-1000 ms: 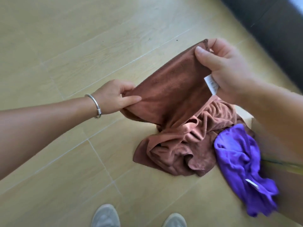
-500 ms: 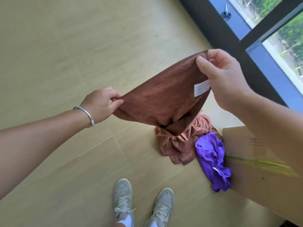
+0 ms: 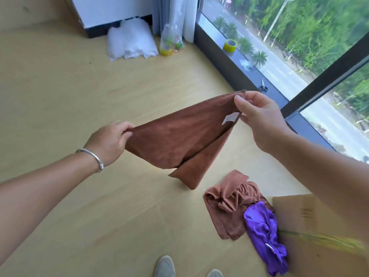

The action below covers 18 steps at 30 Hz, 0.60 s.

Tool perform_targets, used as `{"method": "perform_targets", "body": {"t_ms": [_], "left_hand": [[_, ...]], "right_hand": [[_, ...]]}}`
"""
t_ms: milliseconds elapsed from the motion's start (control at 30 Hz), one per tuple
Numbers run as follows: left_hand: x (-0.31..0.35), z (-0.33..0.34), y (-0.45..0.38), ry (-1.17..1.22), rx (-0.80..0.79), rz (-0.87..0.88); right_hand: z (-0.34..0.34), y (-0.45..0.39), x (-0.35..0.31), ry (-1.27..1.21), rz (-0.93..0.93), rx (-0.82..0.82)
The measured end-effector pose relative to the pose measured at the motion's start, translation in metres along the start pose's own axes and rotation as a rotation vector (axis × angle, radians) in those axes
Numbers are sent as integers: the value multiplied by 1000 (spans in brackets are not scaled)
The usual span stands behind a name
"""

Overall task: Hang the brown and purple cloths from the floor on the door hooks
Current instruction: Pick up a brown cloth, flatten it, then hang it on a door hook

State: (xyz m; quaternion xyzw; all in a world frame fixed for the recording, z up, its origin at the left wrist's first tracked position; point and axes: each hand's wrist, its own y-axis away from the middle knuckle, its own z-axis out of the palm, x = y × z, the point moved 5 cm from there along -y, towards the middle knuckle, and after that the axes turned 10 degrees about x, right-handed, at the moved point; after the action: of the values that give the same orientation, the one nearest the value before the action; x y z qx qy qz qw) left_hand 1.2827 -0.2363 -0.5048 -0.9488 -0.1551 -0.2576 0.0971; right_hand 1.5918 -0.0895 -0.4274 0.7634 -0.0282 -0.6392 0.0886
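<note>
Brown microfibre cloth (image 3: 179, 136) is being held stretched above the floor (image 3: 60, 86), pinched at opposite corners by the left hand (image 3: 108, 141) and right hand (image 3: 257, 114), and could be dropped if either thin pinch slips.

Cardboard box (image 3: 319, 222) on floor (image 3: 60, 86), lower right. White plastic bag (image 3: 129, 40) against far wall, clear bag (image 3: 169, 40) beside it. Yellow tape roll (image 3: 230, 45) and scissors (image 3: 263, 85) on window sill (image 3: 279, 96). Grey shoes (image 3: 164, 266) at bottom edge.
</note>
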Motion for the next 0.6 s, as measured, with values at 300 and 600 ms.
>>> {"method": "perform_targets", "body": {"t_ms": [300,600], "left_hand": [[-39,-106,-33,-165,146,-50],[-38,-174,-35,-176,398,-2]], "right_hand": [[46,-28,-57,86,-100,-23],[72,-29,-63,45,67,-80]]}}
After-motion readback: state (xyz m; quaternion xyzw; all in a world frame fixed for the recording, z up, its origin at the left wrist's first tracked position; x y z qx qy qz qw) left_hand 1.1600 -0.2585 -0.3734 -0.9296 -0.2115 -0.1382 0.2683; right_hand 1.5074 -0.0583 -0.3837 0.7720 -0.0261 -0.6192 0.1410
